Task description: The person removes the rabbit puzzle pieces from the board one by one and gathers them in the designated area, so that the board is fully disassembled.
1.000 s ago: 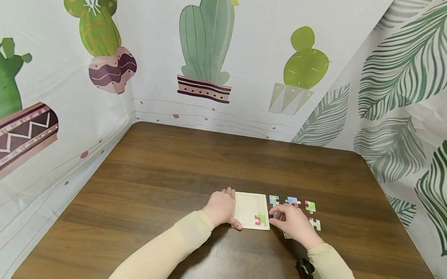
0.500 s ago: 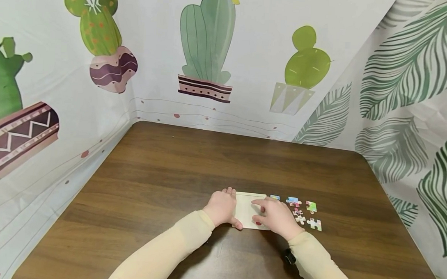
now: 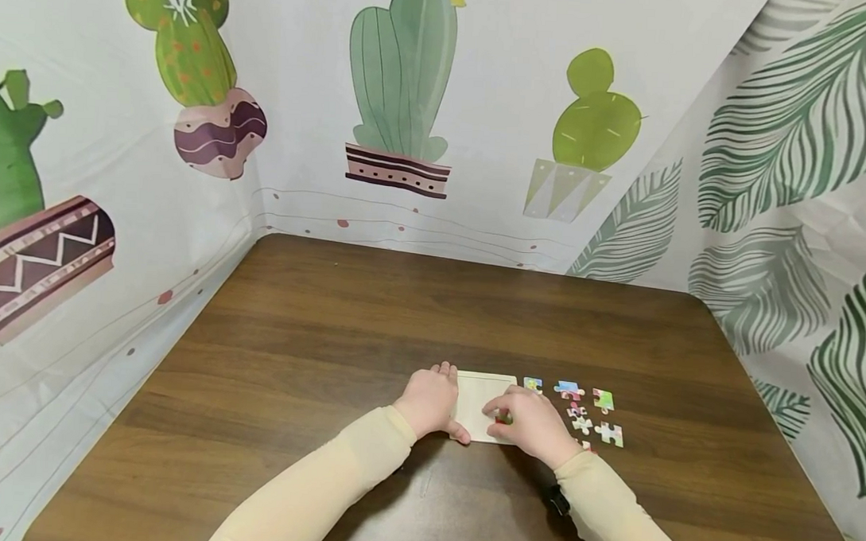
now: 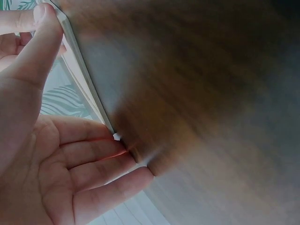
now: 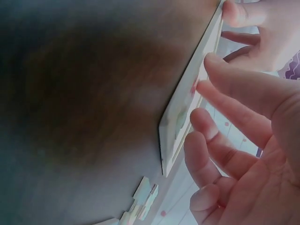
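A shallow pale wooden puzzle tray (image 3: 473,395) lies on the table between the hands. My left hand (image 3: 428,402) rests along its left side, thumb at the near corner and fingers straight at the far one. My right hand (image 3: 537,427) reaches over the tray's right part. In the right wrist view, the index fingertip (image 5: 200,86) touches at a red patch of a jigsaw piece (image 5: 193,89) inside the tray. The thumb stands apart from that finger, and the other fingers are loosely bent. Most of the red and green in the lower right corner is hidden by this hand.
Several loose jigsaw pieces lie right of the tray, among them a blue one (image 3: 532,384), a green one (image 3: 603,399) and a whitish one (image 3: 609,434). A brown wooden table (image 3: 331,323) extends all round, with a cactus-print cloth (image 3: 301,138) behind it.
My right hand has moved left from beside the loose pieces to over the tray, then slightly down, with thumb and index finger coming lower. The left hand has stayed at the tray's left side.
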The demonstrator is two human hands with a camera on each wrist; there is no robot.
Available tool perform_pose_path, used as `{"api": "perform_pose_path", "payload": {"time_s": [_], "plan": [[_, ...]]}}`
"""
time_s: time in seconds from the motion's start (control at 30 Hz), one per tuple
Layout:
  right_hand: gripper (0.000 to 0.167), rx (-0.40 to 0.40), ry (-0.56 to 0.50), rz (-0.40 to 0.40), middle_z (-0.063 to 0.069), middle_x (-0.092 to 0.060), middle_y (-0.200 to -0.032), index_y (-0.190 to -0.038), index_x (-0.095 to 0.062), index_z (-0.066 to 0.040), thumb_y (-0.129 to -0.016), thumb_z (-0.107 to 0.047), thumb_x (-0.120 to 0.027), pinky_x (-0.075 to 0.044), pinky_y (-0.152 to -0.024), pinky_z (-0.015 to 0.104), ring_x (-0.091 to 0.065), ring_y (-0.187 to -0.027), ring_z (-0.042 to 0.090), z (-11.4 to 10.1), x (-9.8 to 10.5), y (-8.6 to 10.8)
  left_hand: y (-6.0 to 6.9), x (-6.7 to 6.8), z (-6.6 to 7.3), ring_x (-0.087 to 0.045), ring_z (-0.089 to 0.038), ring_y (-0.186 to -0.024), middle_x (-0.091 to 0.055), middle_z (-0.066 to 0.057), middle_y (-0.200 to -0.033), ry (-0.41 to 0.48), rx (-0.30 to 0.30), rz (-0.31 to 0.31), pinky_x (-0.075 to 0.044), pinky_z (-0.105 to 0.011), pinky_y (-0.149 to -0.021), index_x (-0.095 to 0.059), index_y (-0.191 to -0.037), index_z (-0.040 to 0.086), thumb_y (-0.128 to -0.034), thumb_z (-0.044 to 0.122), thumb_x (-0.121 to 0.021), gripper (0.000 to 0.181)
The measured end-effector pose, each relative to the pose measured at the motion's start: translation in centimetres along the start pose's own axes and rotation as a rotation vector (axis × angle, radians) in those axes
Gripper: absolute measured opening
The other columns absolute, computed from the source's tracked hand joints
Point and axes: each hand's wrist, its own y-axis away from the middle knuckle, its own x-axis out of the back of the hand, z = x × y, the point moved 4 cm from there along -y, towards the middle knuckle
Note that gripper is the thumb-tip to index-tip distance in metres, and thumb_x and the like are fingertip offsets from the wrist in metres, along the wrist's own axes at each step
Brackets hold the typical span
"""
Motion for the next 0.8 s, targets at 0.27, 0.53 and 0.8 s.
{"api": "perform_pose_path", "payload": {"time_s": [0.27,0.53,0.8], "plan": [[0.015,0.051,-0.05,-0.02,-0.012,-0.052,-0.069,-0.066,-0.067,-0.025,-0.073,-0.019,-0.079,-0.038,-0.058,0.024,-0.044,-0.061,0.001,-0.15,-0.1,0.23,0.19,0.22,-0.02,-0.051,-0.02,-0.126,-0.052,-0.011,-0.138,-0.003,0.0,0.01,-0.05,-0.029,-0.087,-0.047,-0.138,-0.001,-0.0552,0.084,-0.06,0.119],[0.015,0.015,-0.039,-0.002,-0.011,-0.052,-0.069,-0.075,-0.065,-0.021,-0.072,-0.02,-0.08,-0.04,-0.061,0.025,-0.047,-0.063,0.003,0.21,-0.06,0.39,0.15,0.2,-0.04,-0.051,-0.019,-0.126,-0.052,-0.012,-0.138,-0.002,0.0,0.015,-0.05,-0.029,-0.085,-0.047,-0.138,-0.001,-0.0547,0.084,-0.059,0.12],[0.018,-0.049,-0.059,0.002,-0.011,-0.053,-0.071,-0.084,-0.067,-0.02,-0.072,-0.019,-0.08,-0.039,-0.06,0.025,-0.048,-0.062,0.005,0.74,0.06,0.58,0.21,0.08,0.03,-0.052,-0.018,-0.124,-0.054,-0.011,-0.137,-0.014,-0.002,0.027,-0.051,-0.029,-0.083,-0.048,-0.137,0.0,-0.0534,0.085,-0.059,0.12]]}}
